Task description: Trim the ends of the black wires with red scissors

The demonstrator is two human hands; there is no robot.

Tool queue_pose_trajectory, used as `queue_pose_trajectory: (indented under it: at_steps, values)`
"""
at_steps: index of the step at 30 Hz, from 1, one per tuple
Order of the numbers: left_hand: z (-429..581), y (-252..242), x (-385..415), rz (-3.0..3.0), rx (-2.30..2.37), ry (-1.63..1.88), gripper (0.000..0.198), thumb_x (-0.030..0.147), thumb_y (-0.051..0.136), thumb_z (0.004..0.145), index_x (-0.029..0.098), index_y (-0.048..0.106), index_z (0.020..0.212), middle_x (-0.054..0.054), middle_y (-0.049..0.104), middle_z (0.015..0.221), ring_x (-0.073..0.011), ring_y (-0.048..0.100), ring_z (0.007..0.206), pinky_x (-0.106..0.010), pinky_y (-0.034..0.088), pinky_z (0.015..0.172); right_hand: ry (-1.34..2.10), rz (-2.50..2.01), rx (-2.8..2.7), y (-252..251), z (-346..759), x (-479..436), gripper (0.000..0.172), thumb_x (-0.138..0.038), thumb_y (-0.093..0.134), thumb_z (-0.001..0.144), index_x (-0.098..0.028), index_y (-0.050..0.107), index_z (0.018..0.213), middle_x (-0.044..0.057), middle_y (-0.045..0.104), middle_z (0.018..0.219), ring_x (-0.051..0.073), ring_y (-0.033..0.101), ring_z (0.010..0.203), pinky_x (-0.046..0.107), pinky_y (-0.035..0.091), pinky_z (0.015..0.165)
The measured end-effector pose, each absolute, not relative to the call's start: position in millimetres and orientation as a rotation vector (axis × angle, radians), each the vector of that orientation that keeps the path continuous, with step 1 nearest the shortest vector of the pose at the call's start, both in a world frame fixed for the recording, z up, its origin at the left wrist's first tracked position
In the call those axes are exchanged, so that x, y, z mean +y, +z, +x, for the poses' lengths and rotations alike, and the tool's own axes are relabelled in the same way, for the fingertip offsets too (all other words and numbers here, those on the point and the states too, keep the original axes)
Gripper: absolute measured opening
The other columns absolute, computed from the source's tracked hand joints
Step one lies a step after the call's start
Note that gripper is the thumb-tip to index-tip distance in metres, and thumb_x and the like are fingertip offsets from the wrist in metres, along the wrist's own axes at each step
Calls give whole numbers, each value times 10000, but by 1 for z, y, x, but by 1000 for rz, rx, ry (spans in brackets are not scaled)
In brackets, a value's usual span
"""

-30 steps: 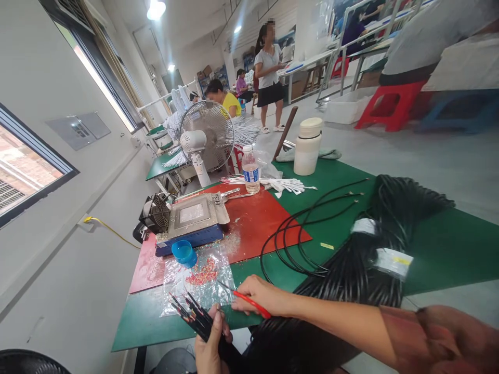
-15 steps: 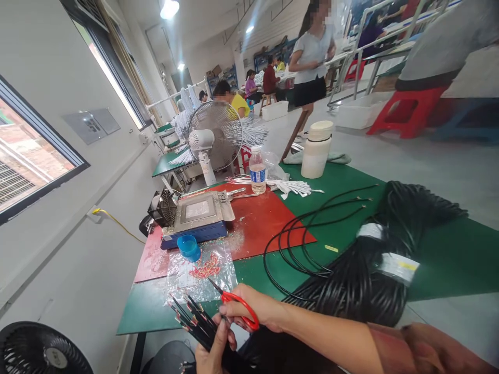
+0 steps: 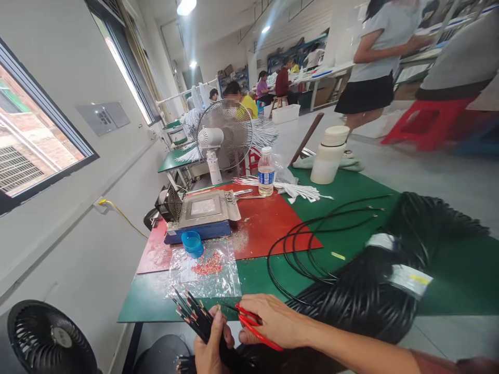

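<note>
Since a moment ago our right hand (image 3: 273,322) has tipped the red scissors (image 3: 255,328) flatter, fingers curled through the handles. Our left hand (image 3: 210,345) grips the black cable ends (image 3: 193,311) at the green table (image 3: 156,306) edge, beside the plastic bag (image 3: 206,270).

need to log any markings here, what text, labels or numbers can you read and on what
No text can be read in this picture.
Water bottle: blue label, print too small to read.
Black cable bundle: white tags, one with a yellow patch, print blurred.
Wall plate: dark marks, unreadable.
Left hand and right hand with red scissors: no markings show.
</note>
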State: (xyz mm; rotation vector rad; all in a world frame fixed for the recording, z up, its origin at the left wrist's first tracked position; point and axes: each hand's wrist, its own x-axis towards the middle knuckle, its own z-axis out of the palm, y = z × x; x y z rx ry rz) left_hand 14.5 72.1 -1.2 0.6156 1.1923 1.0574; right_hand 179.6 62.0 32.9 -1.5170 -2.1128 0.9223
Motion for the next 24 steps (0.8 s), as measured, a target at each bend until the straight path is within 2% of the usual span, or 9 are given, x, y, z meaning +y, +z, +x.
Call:
queue_pose_trajectory:
  at_steps: [5,9,14,17,20,24]
  values:
    - [22,3,78,635,1229,1018,363,380,677,622,111,564,838,59,446,421,-40,360,408,-191,250,438,930,-1509,-2164,32,190,68,401,-529,533,766,-177,425,606,-44,436,612,90,353,562,214,197,506]
    - [26,6,82,661,1250,1011,397,375,683,618,90,569,869,66,434,425,-38,346,415,-191,247,439,950,-1529,-2145,34,196,74,456,-545,521,767,-169,383,550,-52,380,540,75,303,497,218,172,477]
    - [30,11,87,676,1256,1023,381,349,689,616,79,565,855,66,434,440,-36,345,424,-191,245,440,968,-1527,-2086,28,197,82,494,-497,559,753,-158,320,486,-60,244,473,66,198,463,236,135,462]
    - [30,11,90,671,1250,1017,361,335,688,621,78,563,841,66,436,447,-34,345,430,-188,258,444,1045,-1533,-2001,23,196,86,476,-416,596,725,-155,299,459,-62,196,469,58,180,462,235,137,457]
    - [27,8,90,645,1211,1004,355,329,689,624,86,568,853,60,450,462,-38,368,441,-185,280,451,1229,-1466,-1787,22,191,88,416,-403,576,726,-158,365,463,-64,258,436,48,243,425,208,176,427]
    - [20,3,86,627,1140,1015,378,305,708,605,84,595,891,41,499,474,-41,421,463,-173,320,483,1599,-1247,-1301,24,178,91,394,-509,564,713,-153,495,558,-69,367,387,56,326,338,186,251,359]
